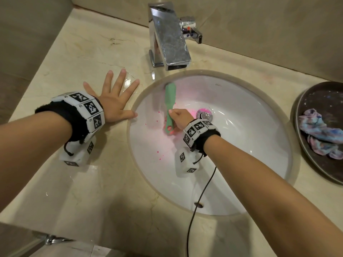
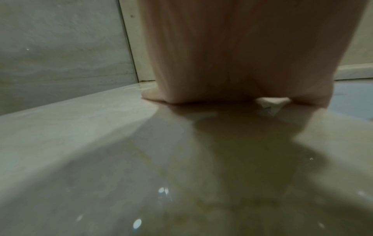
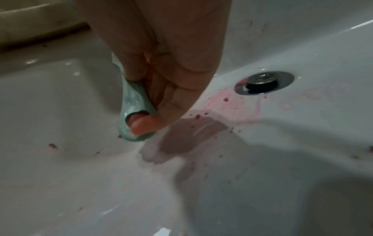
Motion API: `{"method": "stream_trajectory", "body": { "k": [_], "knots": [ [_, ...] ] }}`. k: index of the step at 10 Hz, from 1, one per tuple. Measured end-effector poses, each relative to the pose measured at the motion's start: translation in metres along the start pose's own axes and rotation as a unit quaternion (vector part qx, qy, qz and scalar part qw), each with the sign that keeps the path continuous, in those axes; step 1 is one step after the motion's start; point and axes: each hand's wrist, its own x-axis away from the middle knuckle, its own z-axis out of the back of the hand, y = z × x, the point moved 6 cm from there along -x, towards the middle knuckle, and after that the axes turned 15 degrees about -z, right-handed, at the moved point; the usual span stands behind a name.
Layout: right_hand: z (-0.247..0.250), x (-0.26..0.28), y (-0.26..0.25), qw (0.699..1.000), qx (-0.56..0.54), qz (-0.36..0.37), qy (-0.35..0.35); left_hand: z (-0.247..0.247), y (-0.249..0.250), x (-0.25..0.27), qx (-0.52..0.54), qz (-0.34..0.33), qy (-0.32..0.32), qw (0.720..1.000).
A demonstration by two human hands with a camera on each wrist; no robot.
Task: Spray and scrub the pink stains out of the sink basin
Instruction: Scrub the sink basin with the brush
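Observation:
A white oval sink basin [image 1: 241, 145] is set in the beige marble counter [image 1: 83, 52]. Pink stains [image 1: 161, 154] speckle its left slope, with a pink smear near the metal drain [image 1: 204, 114]. My right hand [image 1: 179, 118] grips the handle of a green scrub brush [image 1: 170, 101], whose head lies against the basin's far-left wall. In the right wrist view the fingers curl round the green brush handle [image 3: 131, 99], above pink stains [image 3: 228, 105] beside the drain [image 3: 262, 82]. My left hand [image 1: 115, 101] lies flat, fingers spread, on the counter left of the basin. The left hand [image 2: 232, 63] fills the left wrist view.
A chrome faucet [image 1: 168, 38] stands behind the basin. At the right, a dark round tray [image 1: 304, 112] holds a crumpled blue-pink cloth [image 1: 319, 134]. A black cable [image 1: 196, 206] runs from my right wrist over the basin's near rim. Walls enclose the counter at left and back.

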Motion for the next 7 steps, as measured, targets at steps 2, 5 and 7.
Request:
{"method": "stream_trajectory", "body": {
  "k": [2, 5, 7],
  "knots": [
    [0.022, -0.007, 0.009, 0.990, -0.136, -0.036, 0.029, 0.000, 0.000, 0.000, -0.006, 0.002, -0.001, 1.000],
    [0.014, -0.006, -0.001, 0.998, 0.045, -0.010, 0.043, 0.000, 0.001, 0.000, -0.004, 0.000, -0.005, 1.000],
    [0.010, -0.010, 0.005, 0.996, 0.077, -0.008, 0.037, -0.001, 0.000, 0.000, -0.002, 0.000, 0.006, 1.000]
  ]
}}
